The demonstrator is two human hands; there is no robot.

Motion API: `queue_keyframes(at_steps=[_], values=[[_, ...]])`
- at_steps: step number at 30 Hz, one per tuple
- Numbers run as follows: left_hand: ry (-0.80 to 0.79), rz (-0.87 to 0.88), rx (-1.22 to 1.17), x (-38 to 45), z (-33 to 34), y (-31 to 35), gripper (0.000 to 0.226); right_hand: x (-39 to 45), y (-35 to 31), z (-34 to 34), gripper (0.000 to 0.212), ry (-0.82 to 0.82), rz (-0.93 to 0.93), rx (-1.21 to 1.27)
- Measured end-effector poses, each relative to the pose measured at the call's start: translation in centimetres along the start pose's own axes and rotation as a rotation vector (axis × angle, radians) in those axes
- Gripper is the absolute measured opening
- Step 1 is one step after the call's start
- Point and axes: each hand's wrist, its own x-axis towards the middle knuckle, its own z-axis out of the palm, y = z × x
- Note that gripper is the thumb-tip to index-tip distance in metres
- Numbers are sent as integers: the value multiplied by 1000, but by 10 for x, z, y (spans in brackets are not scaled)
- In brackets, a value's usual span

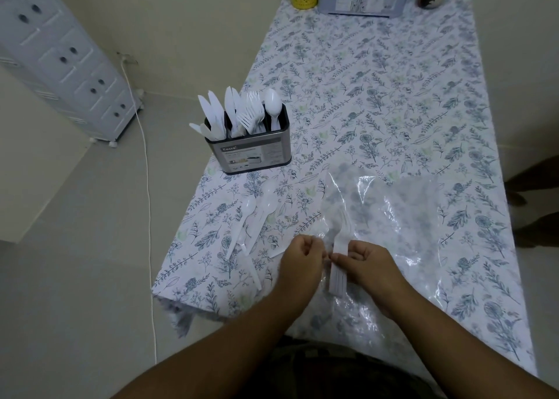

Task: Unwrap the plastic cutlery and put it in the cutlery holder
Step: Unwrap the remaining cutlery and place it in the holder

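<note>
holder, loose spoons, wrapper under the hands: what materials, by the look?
Cutlery holder: probably brushed metal, dull grey sheen, dark rim, paper label on front. Spoons: white plastic, matte, slightly translucent. Wrapper: thin clear plastic film, creased, with bright glare, tablecloth pattern showing through.

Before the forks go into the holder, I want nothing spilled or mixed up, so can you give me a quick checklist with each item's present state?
1. Fork bundle held: ok, the right hand grips its handles.
2. Wrapper off the forks: not ok, clear plastic still lies around the tines, and the left hand pinches at it.
3. Cutlery holder upright on the table: ok.
4. Fork compartment has room: cannot tell, forks already stand in the middle section.
5. Loose spoons clear of the hands: ok, they lie to the left, apart.
</note>
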Motion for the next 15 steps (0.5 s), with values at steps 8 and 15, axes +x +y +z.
queue_keyframes(at_steps=[8,15], values=[[-15,116,253,3,-12,-16,20,6,6,-3,37,12,1,-228],[10,206,197,1,-4,3,31,12,7,2,49,36,-163,-445]])
